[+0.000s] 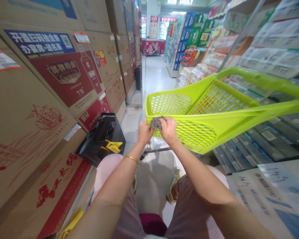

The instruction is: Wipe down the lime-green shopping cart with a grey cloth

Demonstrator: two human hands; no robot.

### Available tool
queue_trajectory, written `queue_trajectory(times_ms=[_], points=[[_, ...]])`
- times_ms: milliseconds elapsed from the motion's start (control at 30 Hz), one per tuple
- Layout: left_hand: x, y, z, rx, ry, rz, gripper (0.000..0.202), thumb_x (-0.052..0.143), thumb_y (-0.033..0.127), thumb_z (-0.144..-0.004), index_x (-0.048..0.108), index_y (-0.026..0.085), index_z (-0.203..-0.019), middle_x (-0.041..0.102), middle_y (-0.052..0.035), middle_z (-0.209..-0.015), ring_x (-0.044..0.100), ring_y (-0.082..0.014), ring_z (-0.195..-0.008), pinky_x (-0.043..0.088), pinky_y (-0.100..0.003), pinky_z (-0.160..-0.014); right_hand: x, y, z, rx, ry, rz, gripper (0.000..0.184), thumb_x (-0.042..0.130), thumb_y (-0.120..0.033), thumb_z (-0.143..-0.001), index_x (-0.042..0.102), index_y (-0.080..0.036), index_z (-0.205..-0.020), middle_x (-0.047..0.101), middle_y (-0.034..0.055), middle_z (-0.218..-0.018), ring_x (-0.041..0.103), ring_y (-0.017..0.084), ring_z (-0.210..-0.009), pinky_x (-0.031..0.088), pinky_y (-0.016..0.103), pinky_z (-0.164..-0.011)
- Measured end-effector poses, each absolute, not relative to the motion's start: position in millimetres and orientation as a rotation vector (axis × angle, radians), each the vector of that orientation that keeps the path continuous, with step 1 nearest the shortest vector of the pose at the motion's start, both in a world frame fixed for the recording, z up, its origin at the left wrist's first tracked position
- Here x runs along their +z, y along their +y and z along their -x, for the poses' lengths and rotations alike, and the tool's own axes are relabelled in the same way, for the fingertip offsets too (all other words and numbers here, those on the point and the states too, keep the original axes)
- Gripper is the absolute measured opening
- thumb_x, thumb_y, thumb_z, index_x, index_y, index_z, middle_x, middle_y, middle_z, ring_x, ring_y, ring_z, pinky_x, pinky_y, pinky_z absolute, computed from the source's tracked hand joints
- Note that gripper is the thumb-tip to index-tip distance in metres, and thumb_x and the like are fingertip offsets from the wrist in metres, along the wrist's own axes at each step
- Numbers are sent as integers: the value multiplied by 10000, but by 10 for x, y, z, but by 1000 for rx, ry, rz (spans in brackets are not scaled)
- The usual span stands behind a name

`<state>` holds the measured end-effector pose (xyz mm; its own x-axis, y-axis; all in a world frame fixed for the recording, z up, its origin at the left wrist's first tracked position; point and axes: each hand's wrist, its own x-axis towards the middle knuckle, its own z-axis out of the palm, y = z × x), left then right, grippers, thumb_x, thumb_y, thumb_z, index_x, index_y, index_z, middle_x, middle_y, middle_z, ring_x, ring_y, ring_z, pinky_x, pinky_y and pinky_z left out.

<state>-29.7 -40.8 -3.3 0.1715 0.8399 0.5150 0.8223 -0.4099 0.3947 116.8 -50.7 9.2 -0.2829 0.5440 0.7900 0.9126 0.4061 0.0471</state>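
Note:
A crumpled grey rag is pressed against the near front rim of a lime-green plastic shopping cart. My right hand has its fingers closed on the rag. Just left of it, my left hand is curled closed at the cart's front corner and touches or nearly touches the rag; its fingertips are hidden. The cart stands sideways in front of me, its handle to the right. Through the perforated side, no goods show in its basket.
Stacked cardboard cartons line the left side. A black bag with a yellow piece stands against them. Packaged goods fill the right-hand shelves, with dark packs lower down. A tiled aisle leads to a red counter.

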Motion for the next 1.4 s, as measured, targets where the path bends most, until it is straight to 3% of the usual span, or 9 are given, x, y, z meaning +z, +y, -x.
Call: queue_trajectory(times_ms=[133,467,633,933,1167,1400], points=[[-17,-411,292,1107,1655,-2385,169,492,104,-719,582,176,-595,593,-48,-652,518,-173,-703,362,-311,-698,-124,-527,-1155,-647,-2051,1278,255,413,-215,-882,603,-196,-1051,557,109,-991,405,200,-860,303,330,-751],[-101,-362,256,1196,1754,-2389,354,443,207,-809,458,198,-456,477,-16,-531,475,-164,-652,373,-328,-746,-490,-694,-1195,-567,-2414,1293,267,363,-195,-913,613,-183,-1004,565,98,-922,408,198,-839,294,328,-740],[-87,-371,249,1176,1755,-2366,356,457,216,-805,460,200,-449,494,-21,-522,479,-168,-648,373,-333,-739,-374,-672,-1178,-565,-2367,1260,268,366,-220,-921,608,-182,-1028,562,92,-917,410,191,-838,297,319,-746],[-43,-392,235,1050,1790,-2406,316,489,222,-797,516,182,-485,561,-59,-580,517,-182,-667,372,-333,-704,262,-562,-1272,-681,-1966,1252,257,435,-247,-880,596,-196,-1073,534,102,-1021,417,202,-938,311,345,-817],[-23,-396,251,1087,1724,-2420,211,472,131,-755,594,174,-589,612,-63,-645,542,-184,-696,373,-326,-701,100,-530,-1205,-625,-2040,1244,246,428,-235,-881,615,-181,-1032,546,107,-997,407,201,-912,309,336,-795],[-7,-416,238,1124,1709,-2378,268,493,146,-754,538,188,-493,576,-54,-584,522,-177,-655,384,-333,-706,-206,-609,-1196,-557,-2183,1300,251,405,-220,-896,597,-164,-1048,548,110,-959,397,203,-874,307,334,-764]])
